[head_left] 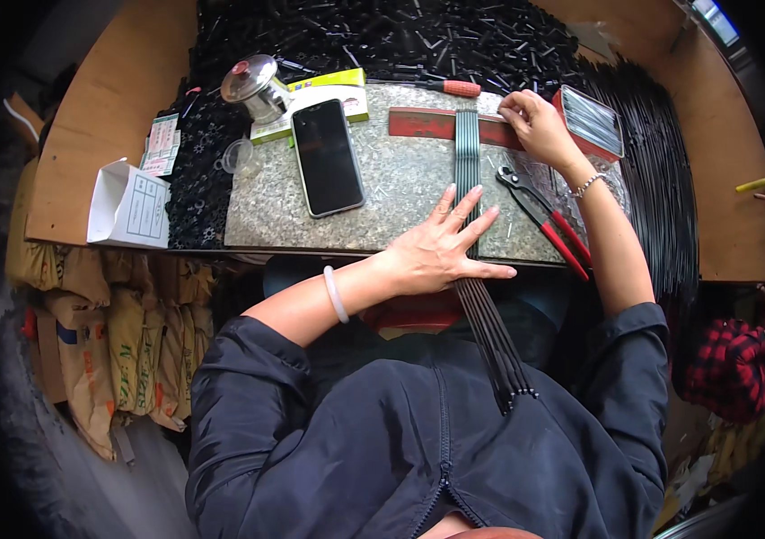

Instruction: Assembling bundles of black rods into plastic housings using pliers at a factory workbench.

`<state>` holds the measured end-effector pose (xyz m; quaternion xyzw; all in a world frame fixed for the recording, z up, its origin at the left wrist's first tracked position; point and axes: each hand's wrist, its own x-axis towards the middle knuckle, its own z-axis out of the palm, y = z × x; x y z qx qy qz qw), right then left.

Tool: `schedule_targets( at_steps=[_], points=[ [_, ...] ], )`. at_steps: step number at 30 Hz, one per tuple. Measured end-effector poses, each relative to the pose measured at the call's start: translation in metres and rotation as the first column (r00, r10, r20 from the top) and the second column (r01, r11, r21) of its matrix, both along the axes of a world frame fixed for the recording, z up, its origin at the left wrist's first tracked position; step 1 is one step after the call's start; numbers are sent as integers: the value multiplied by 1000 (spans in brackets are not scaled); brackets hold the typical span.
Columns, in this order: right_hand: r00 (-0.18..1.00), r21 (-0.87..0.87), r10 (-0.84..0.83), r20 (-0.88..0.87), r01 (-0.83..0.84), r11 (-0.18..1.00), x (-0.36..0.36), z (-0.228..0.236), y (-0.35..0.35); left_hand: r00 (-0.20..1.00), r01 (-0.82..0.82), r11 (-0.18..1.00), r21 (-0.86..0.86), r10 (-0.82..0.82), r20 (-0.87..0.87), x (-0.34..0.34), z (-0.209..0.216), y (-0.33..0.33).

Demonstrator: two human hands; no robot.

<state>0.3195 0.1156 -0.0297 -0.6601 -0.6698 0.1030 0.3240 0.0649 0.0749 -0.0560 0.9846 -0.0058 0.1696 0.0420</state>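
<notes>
At slab [266,211] | left hand [432,255]: on rods [467,162] | right hand [540,130]: by red bar [423,123]

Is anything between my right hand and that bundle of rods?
Nothing visible does: only a stretch of red strip lies between your right hand and the bundle. The pliers lie nearer you, off that path.

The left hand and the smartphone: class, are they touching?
Apart: the head view shows speckled stone slab between the left hand and the smartphone.
</notes>
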Motion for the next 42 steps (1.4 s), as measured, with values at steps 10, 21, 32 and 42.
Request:
schedule_targets(
  at_steps=[10, 21, 32, 42],
  points=[
    [998, -25, 9, 57, -7, 1000, 10, -7, -1, 999, 14, 1000, -9, -15, -51, 3, 4, 2],
    [995, -10, 53, 90, -52, 999, 8, -7, 0, 997, 16, 1000, -6, -16, -70, 4, 6, 2],
    [992, -75, 119, 36, -116, 990, 1, -2, 8, 995, 20, 1000, -12, -21, -98, 3, 8, 3],
    [981, -91, 185, 48, -181, 979, -1, 5, 15, 993, 29, 999, -29, -32, -113, 4, 10, 4]
  ],
)
